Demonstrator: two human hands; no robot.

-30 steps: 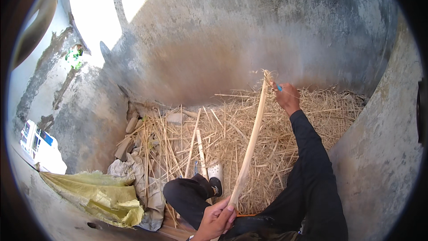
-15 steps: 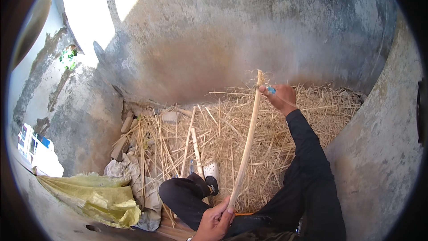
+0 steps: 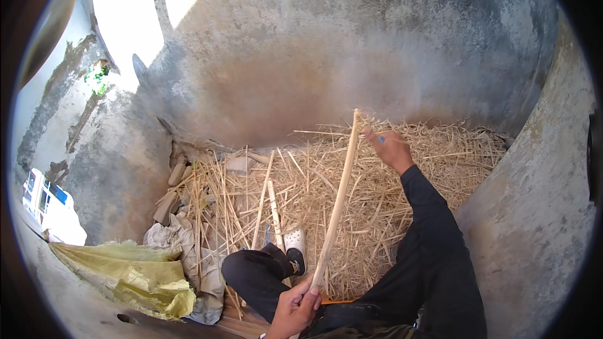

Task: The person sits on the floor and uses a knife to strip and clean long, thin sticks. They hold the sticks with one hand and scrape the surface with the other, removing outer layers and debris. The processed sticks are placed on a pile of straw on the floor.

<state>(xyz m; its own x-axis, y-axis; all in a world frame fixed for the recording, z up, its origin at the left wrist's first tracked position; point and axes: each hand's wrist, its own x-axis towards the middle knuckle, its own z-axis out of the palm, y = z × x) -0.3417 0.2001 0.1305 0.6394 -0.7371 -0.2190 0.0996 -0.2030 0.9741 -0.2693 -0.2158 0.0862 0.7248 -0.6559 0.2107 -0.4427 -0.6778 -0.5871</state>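
Near the lower edge, my left hand (image 3: 294, 311) is closed around the lower end of a long, pale, peeled wooden stick (image 3: 340, 203). The stick slants up and to the right, and wispy shavings hang about its far tip. Just right of that tip is my right hand (image 3: 394, 150), a little apart from the stick. Its fingers are curled around a small blue object (image 3: 381, 140); most of it is hidden in the grip, so its kind is unclear.
Straw and shavings (image 3: 440, 169) cover the ground before me. Other sticks (image 3: 274, 207) lie near my white shoe (image 3: 294, 240). A yellow-green sack (image 3: 135, 276) lies at left. Concrete walls rise behind (image 3: 377, 37) and at right (image 3: 527, 213).
My right hand has come off the stick's far end and moved slightly down. The stick's tip has shifted a little left and down, with my left hand still holding its lower end.
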